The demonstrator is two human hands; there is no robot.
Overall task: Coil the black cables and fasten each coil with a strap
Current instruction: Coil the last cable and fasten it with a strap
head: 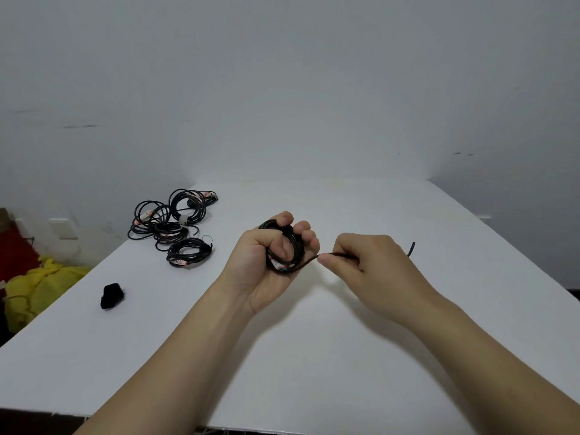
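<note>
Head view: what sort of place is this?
Probably a makeshift indoor workbench, not a factory line: a plain white table against a bare wall, a pile of coiled black cables at its far left, and a yellow bundle low beside it.

A single wide-angle view is given, taken from the person's head and aimed forward and down. The table (345, 356) is seen from its near edge across the lower half of the frame. The left hand (266, 265) and right hand (370, 262) are caught close, at mid-frame.
</note>
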